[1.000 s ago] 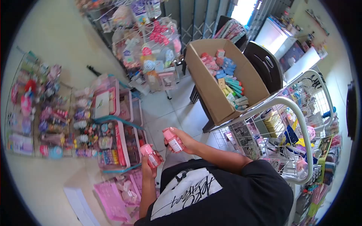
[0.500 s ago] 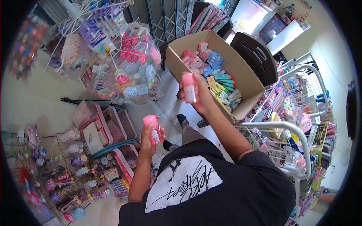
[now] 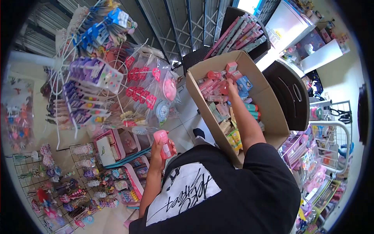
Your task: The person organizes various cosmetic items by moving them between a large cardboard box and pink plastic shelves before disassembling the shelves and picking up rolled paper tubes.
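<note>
My left hand (image 3: 163,147) is wrapped round a pink bottle (image 3: 166,146) with a pale label, held upright in front of my shirt. My right hand (image 3: 231,84) reaches down into a cardboard box (image 3: 269,102), its fingers closed on another pink bottle (image 3: 223,88) among the goods; part of that bottle is hidden. Around it lie pink bottles and packs (image 3: 210,84), a blue box (image 3: 244,84), a small pink box (image 3: 231,67), green tubes with orange caps (image 3: 252,109) and yellow packs (image 3: 234,139).
Hanging packs crowd a wire rack (image 3: 93,74) on the left. Below stand pink-edged trays (image 3: 128,177) and a wire grid (image 3: 31,165) with hair accessories. Dark chairs (image 3: 286,93) flank the box, one with rolled items (image 3: 239,35). A white wire rack (image 3: 331,128) stands right.
My right hand has moved forward, carrying its pink bottle down into the cardboard box. My left hand keeps its bottle. The view has turned, bringing the hanging rack closer.
</note>
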Motion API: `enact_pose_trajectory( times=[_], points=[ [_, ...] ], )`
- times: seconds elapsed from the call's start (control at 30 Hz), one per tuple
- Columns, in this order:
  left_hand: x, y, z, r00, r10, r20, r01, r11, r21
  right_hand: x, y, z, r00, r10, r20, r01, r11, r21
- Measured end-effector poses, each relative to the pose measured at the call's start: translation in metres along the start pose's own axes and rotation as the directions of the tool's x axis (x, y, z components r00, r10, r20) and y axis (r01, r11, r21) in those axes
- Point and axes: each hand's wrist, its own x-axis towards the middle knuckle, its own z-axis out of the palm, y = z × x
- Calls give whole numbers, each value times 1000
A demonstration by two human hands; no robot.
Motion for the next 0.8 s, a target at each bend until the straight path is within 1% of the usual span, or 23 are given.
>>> enact_pose_trajectory(
  times=[0.03, 0.1, 0.13, 0.2, 0.23, 0.27, 0.3, 0.37, 0.4, 0.43, 0.47, 0.5, 0.53, 0.57, 0.6, 0.63, 0.67, 0.7, 0.73, 0.77, 0.8],
  points=[
    [6, 0, 4, 1000, -2, 5, 2, 1000, -24, 6, 2, 2, 1000, 10, 4, -10, 1000, -7],
    [15, -1, 11, 1000, -16, 5, 16, 999, -49, 12, 6, 0, 991, -129, 35, 129, 992, -8],
    [19, -1, 14, 999, -30, 14, 30, 998, -47, 14, 13, -2, 992, -118, 33, 119, 993, -15],
    [28, -3, 19, 999, -48, 26, 49, 998, -46, 16, 24, -7, 967, -248, 58, 255, 949, -188],
    [33, -5, 20, 998, -67, 17, 67, 998, -6, 8, 25, -10, 968, -243, 54, 249, 950, -190],
    [38, -6, 22, 996, -85, 10, 84, 996, 34, -4, 28, -13, 944, -319, 87, 331, 917, -221],
    [44, -6, 26, 996, -90, 13, 89, 995, 36, -21, 26, -15, 912, -392, 122, 411, 877, -250],
    [56, -6, 38, 994, -104, 46, 103, 994, 22, -72, 4, -18, 832, -483, 275, 546, 800, -249],
    [64, -5, 45, 993, -111, 51, 110, 994, 22, -104, -19, -17, 830, -340, 443, 429, 896, -115],
    [74, -5, 53, 990, -119, 76, 114, 992, 59, -135, -44, -16, 765, -210, 608, 270, 963, -6],
    [84, -4, 62, 987, -126, 101, 117, 989, 95, -161, -65, -18, 631, -204, 748, 306, 952, 1],
    [94, -3, 74, 986, -129, 104, 120, 988, 94, -178, -81, -19, 473, -187, 861, 340, 940, 17],
    [105, -1, 88, 986, -85, 145, 64, 988, 142, -187, -91, -20, 477, -187, 859, 341, 940, 16],
    [113, 0, 100, 981, -41, 188, 6, 982, 188, -193, -99, -21, 444, -200, 873, 433, 901, -14],
    [120, 3, 108, 981, -41, 192, 4, 982, 187, -194, -103, -22, 409, -210, 888, 523, 851, -40],
    [126, 5, 115, 968, -42, 246, 1, 986, 166, -188, -103, -23, 409, -214, 887, 527, 849, -39],
    [132, 6, 121, 954, -42, 297, -1, 990, 143, -178, -101, -25, 405, -211, 890, 426, 904, 20],
    [137, 6, 125, 954, -39, 296, -4, 990, 142, -173, -101, -27, 401, -206, 893, 315, 946, 76],
    [142, 4, 129, 943, -65, 327, 11, 987, 162, -172, -101, -29, 438, -222, 871, 308, 948, 87],
    [146, 3, 133, 930, -91, 356, 26, 983, 183, -168, -102, -30, 435, -220, 873, 307, 948, 86],
    [150, 1, 137, 930, -65, 362, -21, 974, 227, -162, -103, -30, 419, -158, 894, 212, 974, 72]
  ],
)
